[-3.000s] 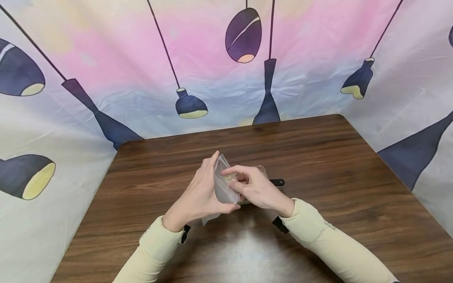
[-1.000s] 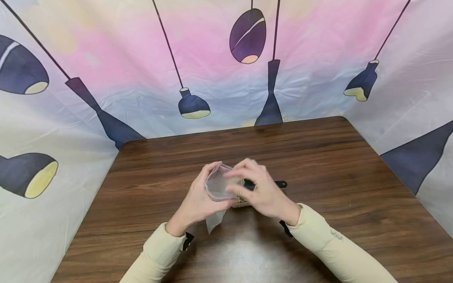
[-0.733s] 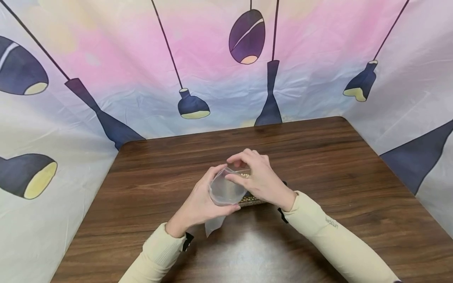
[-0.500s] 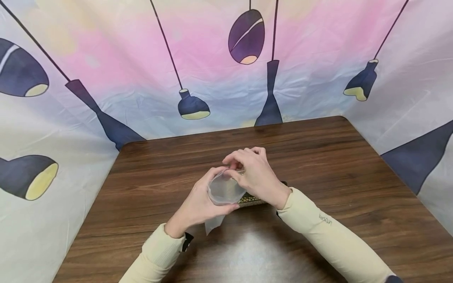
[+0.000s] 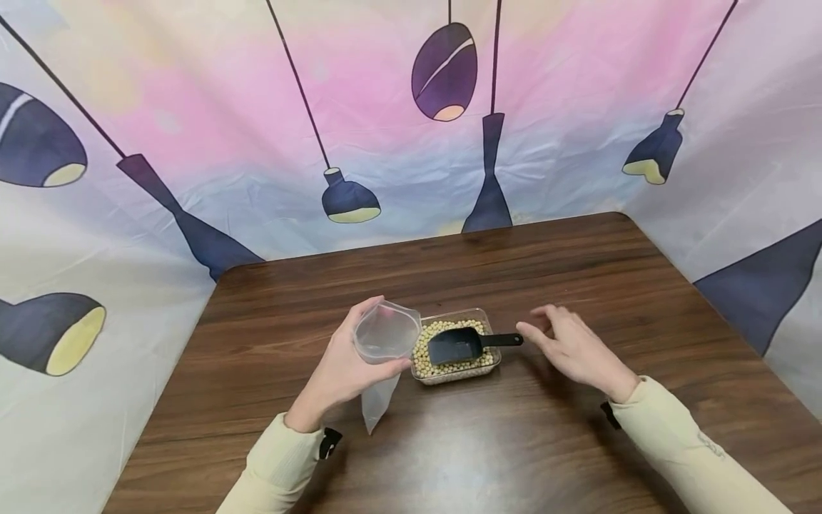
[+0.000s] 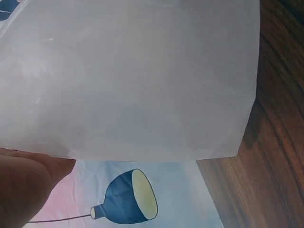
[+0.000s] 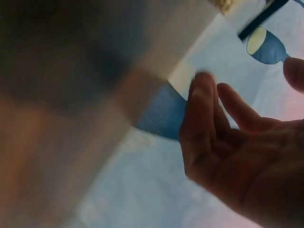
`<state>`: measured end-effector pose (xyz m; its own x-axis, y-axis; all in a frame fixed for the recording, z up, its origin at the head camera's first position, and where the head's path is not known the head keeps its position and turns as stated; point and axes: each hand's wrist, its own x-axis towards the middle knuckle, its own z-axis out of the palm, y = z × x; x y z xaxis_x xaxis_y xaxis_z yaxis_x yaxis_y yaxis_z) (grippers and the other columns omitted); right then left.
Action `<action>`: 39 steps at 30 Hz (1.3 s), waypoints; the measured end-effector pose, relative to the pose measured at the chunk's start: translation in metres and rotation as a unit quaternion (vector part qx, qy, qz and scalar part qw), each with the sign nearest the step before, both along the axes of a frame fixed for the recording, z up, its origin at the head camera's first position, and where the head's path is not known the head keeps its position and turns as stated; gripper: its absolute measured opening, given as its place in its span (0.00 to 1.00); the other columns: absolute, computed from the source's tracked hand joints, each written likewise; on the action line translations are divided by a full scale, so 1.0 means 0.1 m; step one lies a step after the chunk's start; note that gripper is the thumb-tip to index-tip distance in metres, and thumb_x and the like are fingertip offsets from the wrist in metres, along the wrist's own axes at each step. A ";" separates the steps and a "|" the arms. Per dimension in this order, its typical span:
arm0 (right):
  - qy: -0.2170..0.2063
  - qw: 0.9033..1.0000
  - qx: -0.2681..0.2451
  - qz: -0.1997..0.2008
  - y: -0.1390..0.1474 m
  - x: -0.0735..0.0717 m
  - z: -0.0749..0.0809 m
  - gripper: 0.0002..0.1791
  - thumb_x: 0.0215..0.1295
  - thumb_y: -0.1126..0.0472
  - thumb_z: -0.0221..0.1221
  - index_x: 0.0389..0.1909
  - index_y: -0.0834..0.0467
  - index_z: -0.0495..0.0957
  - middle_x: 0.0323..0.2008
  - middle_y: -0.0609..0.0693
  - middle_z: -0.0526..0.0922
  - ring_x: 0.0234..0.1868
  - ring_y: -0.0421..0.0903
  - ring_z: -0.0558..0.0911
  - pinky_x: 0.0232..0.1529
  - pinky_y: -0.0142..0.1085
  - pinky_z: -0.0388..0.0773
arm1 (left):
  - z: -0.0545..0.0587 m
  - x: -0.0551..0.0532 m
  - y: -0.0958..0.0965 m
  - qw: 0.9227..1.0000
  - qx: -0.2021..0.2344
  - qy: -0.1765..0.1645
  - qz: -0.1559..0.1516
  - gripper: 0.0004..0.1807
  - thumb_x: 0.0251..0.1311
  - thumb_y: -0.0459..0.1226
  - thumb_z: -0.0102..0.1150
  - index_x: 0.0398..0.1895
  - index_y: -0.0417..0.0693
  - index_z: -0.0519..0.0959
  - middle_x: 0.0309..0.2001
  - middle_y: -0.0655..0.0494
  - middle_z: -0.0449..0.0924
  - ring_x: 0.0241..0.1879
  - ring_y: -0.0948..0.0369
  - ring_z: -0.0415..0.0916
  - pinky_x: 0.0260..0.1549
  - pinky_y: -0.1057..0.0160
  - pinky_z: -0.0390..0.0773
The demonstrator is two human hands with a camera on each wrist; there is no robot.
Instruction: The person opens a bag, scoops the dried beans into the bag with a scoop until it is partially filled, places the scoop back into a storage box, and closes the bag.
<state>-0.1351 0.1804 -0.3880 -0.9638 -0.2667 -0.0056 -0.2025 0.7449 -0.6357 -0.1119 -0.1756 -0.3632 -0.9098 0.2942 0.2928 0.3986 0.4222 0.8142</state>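
My left hand (image 5: 342,365) grips a translucent plastic bag (image 5: 380,403) with its mouth spread wide. In the left wrist view the side of the bag (image 6: 128,85) fills most of the picture, and only a bit of the hand (image 6: 23,187) shows. To the right of the bag stands a clear rectangular container (image 5: 452,378) of pale round beans (image 5: 424,368). A black scoop (image 5: 457,345) lies on the beans, its handle sticking out over the right rim. My right hand (image 5: 581,355), fingers loosely bent and holding nothing, is just right of the handle's end.
Everything is over a dark brown wooden table (image 5: 308,300). A fabric backdrop (image 5: 257,128) printed with hanging lamps surrounds the far edge and both sides.
My right hand has left the bag's mouth and moved right to beside the scoop handle, exposing the container. The left hand and bag have shifted slightly left. Earlier, the right fingers were spreading the bag's mouth.
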 end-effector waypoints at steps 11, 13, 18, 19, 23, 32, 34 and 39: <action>-0.114 0.972 -0.204 0.010 -0.13 -0.03 -0.23 0.26 0.69 0.55 0.59 0.56 0.72 0.68 0.31 0.58 0.80 0.30 0.51 0.79 0.29 0.40 0.77 | 0.02 0.02 -0.05 1.000 -0.006 -0.011 0.010 0.50 0.43 0.44 0.79 0.70 0.61 0.60 0.58 0.60 0.73 0.53 0.57 0.73 0.49 0.46 0.73; -0.128 0.965 -0.229 -0.010 -0.13 -0.03 -0.21 0.24 0.69 0.56 0.59 0.55 0.71 0.69 0.31 0.58 0.79 0.30 0.49 0.79 0.30 0.40 0.78 | 0.02 0.02 -0.05 1.000 -0.005 -0.009 0.009 0.50 0.43 0.44 0.79 0.70 0.61 0.60 0.58 0.60 0.73 0.54 0.57 0.72 0.49 0.45 0.72; -0.105 0.948 -0.299 -0.027 -0.11 -0.01 -0.04 0.20 0.71 0.59 0.56 0.53 0.70 0.68 0.35 0.62 0.81 0.33 0.47 0.82 0.38 0.41 0.81 | 0.03 0.01 -0.06 1.000 -0.005 -0.004 0.013 0.50 0.42 0.43 0.80 0.70 0.60 0.61 0.57 0.60 0.73 0.53 0.57 0.73 0.49 0.46 0.73; -0.076 0.952 -0.297 -0.025 -0.11 0.00 0.01 0.18 0.72 0.59 0.56 0.53 0.69 0.69 0.35 0.61 0.82 0.33 0.46 0.83 0.38 0.40 0.80 | 0.03 0.01 -0.07 1.000 -0.004 -0.004 0.014 0.50 0.42 0.43 0.80 0.70 0.60 0.61 0.57 0.59 0.74 0.53 0.57 0.73 0.49 0.46 0.73; 0.111 0.969 -0.217 -0.031 -0.14 0.09 0.20 0.13 0.72 0.57 0.57 0.51 0.59 0.75 0.30 0.49 0.82 0.30 0.42 0.81 0.32 0.32 0.76 | 0.03 0.02 -0.08 1.000 -0.005 -0.004 0.016 0.50 0.42 0.42 0.80 0.70 0.58 0.61 0.57 0.59 0.74 0.52 0.57 0.74 0.49 0.47 0.73; 0.183 0.973 -0.129 -0.058 -0.23 0.10 0.24 0.11 0.71 0.57 0.57 0.49 0.56 0.78 0.25 0.43 0.76 0.26 0.40 0.74 0.28 0.31 0.69 | 0.04 0.01 -0.07 1.000 -0.011 -0.009 0.013 0.51 0.42 0.43 0.79 0.71 0.58 0.59 0.58 0.60 0.73 0.52 0.58 0.73 0.49 0.48 0.73; 0.121 0.979 -0.150 -0.059 -0.22 0.07 0.19 0.13 0.72 0.56 0.55 0.51 0.58 0.78 0.26 0.46 0.80 0.29 0.44 0.79 0.30 0.32 0.72 | 0.03 0.00 -0.07 1.000 -0.012 -0.009 0.012 0.52 0.42 0.43 0.79 0.71 0.58 0.59 0.58 0.60 0.73 0.52 0.58 0.73 0.48 0.49 0.74; -0.006 0.973 -0.224 -0.059 -0.19 0.00 0.06 0.16 0.73 0.61 0.54 0.54 0.67 0.74 0.32 0.58 0.85 0.34 0.53 0.85 0.37 0.38 0.80 | 0.02 0.00 -0.06 1.000 -0.016 -0.011 0.014 0.52 0.42 0.44 0.80 0.71 0.59 0.59 0.58 0.60 0.73 0.53 0.58 0.73 0.49 0.49 0.73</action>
<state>-0.1350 0.1612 -0.3824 -0.9884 -0.1324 0.0738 -0.1224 0.4101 -0.9038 -0.1115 -0.1813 -0.3614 -0.9238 0.2773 0.2641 0.3689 0.4592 0.8081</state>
